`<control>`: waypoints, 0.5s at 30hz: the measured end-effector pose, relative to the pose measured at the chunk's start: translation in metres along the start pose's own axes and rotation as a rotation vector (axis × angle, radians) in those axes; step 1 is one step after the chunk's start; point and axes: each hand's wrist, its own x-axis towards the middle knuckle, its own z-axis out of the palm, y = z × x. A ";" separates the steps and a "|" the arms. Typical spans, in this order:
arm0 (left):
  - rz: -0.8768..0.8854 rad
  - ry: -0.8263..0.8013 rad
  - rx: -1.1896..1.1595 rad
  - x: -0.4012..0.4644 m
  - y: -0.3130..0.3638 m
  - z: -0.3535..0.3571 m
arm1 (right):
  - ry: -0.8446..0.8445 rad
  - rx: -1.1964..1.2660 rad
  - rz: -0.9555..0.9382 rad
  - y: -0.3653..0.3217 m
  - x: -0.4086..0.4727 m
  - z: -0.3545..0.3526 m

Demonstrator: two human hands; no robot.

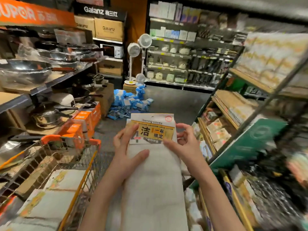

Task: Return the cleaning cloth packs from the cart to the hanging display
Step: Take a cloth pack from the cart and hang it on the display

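centre frame: left hand (129, 152) and right hand (182, 144) both pinch the cleaning cloth pack (152, 157); cart (70, 165) lower left.

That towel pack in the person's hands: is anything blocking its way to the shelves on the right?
Nothing visible does. Both hands, left hand and right hand, hold the cleaning towel pack in open aisle beside the blurred right-hand shelving. The shopping cart is on the opposite side. No hanging hook can be made out.
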 end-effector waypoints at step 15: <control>0.060 -0.559 -0.324 -0.157 0.084 0.167 | 0.570 0.015 0.145 -0.033 -0.263 -0.158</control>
